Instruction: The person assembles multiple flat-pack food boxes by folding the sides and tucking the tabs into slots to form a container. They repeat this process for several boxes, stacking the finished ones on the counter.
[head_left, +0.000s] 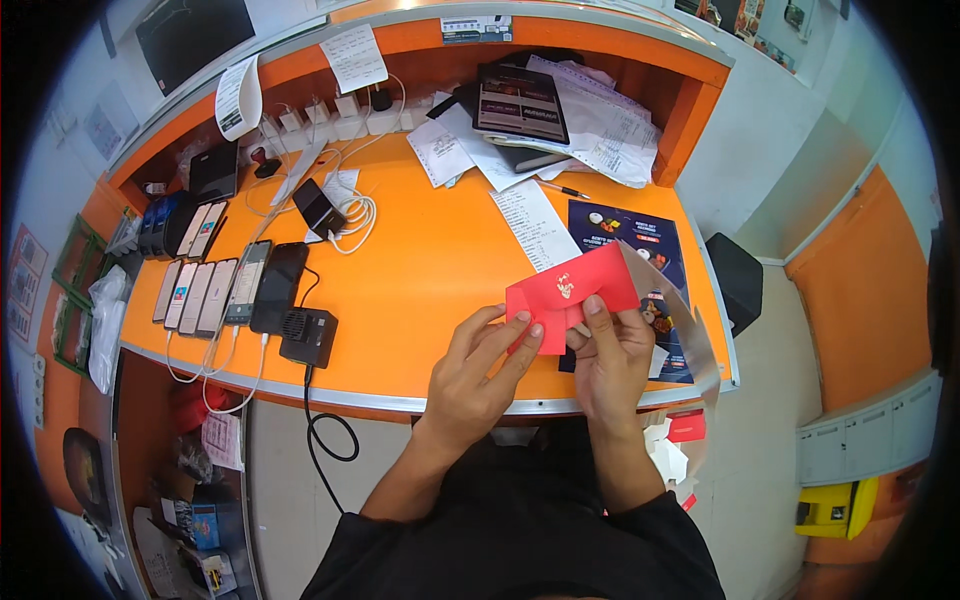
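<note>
Both your hands hold a red envelope (568, 296) above the near edge of the orange counter (420, 290).

Your left hand (482, 370) pinches the envelope's lower left part, fingertips on its face. Your right hand (610, 358) grips its lower right part, thumb pressed on the front. The envelope is tilted, its right end higher, with a small gold mark at centre. A silvery sheet (672, 300) sticks out behind it on the right. Just under it lies a dark leaflet (630, 235). A receipt (533, 222) lies near, further back. A row of phones (215, 290) sits well apart on your left, cables hanging over the edge.
</note>
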